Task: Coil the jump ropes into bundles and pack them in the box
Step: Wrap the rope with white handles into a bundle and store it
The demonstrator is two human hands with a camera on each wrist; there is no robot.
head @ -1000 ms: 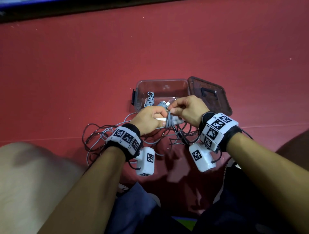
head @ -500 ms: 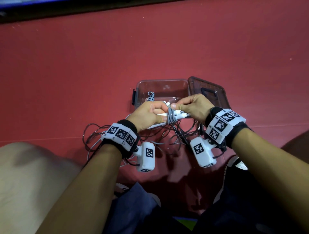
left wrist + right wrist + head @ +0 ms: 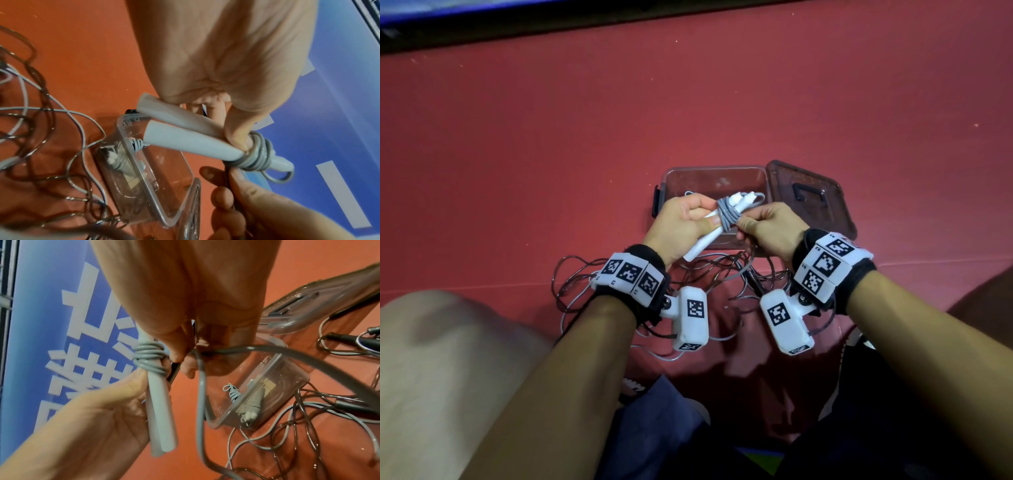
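Two white handles (image 3: pixel 709 228) gripped in my left hand (image 3: pixel 681 226).
My right hand (image 3: pixel 770 229) pinches the grey cord (image 3: pixel 727 214); keep turns tight.

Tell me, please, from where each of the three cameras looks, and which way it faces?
Head: on the person's head, facing forward and down at the clear box, its lid and loose ropes; both forearms and a knee show.
Left wrist: along the left hand, which grips two white handles; right fingertips show below.
Right wrist: along the right hand, pinching the grey rope; the left hand shows.
All views share the handles with grey rope wound around them, and the box.
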